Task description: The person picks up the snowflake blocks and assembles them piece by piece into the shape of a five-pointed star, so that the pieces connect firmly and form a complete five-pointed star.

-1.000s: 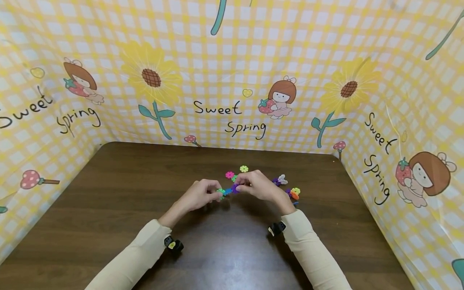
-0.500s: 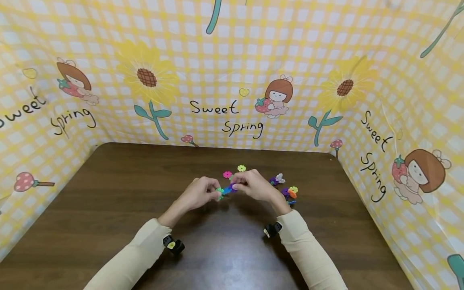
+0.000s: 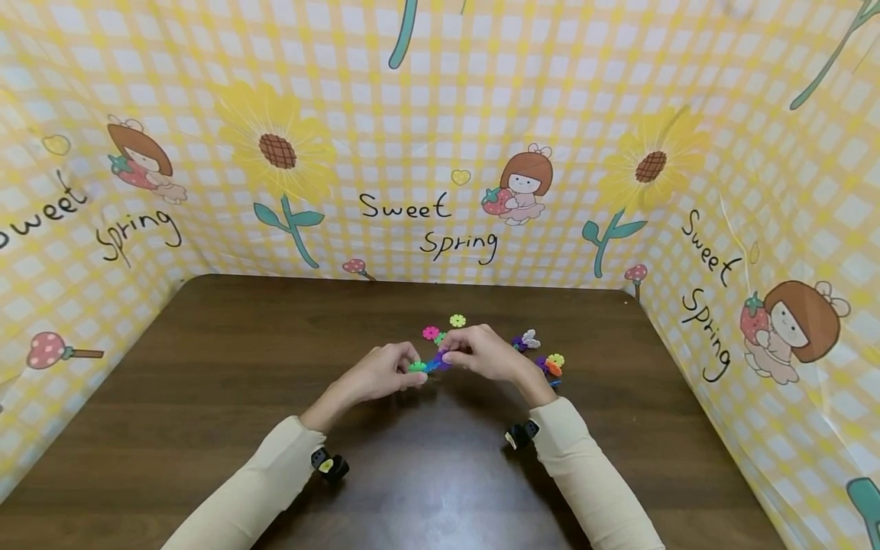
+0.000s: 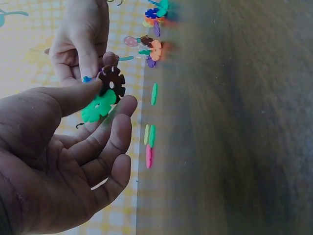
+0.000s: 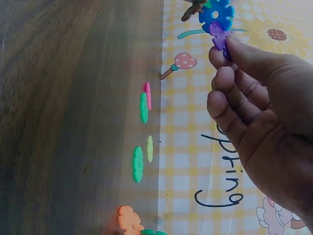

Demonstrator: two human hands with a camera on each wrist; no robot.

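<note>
Over the middle of the table, both hands hold a small chain of slotted plastic snowflake discs between them. My left hand pinches the chain's green disc between thumb and fingers. A brown disc is joined to that green one and stands across it. At the other end, my right hand pinches a purple disc. Between these ends sits a blue disc, its edge slotted against the purple one. In the head view the fingers hide parts of the chain.
Loose discs lie flat just beyond the hands: a yellow one, a pink one and green ones. To the right are a purple and white cluster and an orange, yellow and purple cluster. A checked cloth surrounds the table.
My left fingers have shifted slightly on the green disc, which lies flatter in view now. My right hand keeps its pinch on the purple disc, almost in place. The head view has drifted a little.
</note>
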